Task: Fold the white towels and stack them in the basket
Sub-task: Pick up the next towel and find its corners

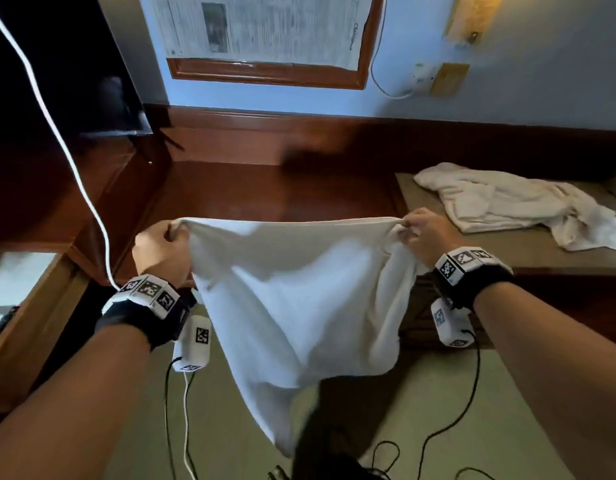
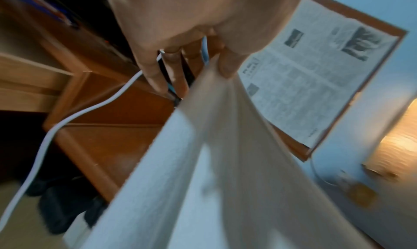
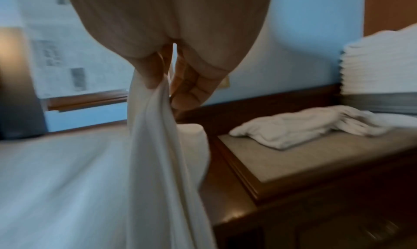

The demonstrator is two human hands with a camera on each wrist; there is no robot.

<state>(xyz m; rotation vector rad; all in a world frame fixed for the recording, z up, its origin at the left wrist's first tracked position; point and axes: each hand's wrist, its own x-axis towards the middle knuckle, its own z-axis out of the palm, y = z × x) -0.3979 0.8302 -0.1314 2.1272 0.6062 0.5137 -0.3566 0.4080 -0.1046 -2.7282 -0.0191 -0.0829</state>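
head view: looks forward and down from above both forearms, toward the blue wall.
left wrist view: close under the left hand (image 2: 180, 29), facing along the fingers.
right wrist view: close under the right hand (image 3: 171, 29).
shared: the framed newspaper page (image 1: 261, 26) appears in all three views.

I have the towel (image 1: 299, 299) stretched between my hands, left hand (image 1: 159, 252) at 9 o'clock of it, right hand (image 1: 426, 233) at 3 o'clock, and it hangs down before the surface (image 1: 528, 252). On that surface, at 2 o'clock from my right hand, lies a crumpled towel (image 1: 507, 202). Behind it at 3 o'clock stands a stack of folded towels (image 3: 381, 63). A framed newspaper (image 1: 265, 29) hangs on the wall at 12 o'clock, and a cable (image 1: 57, 133) runs down at 10 o'clock to my left wrist.
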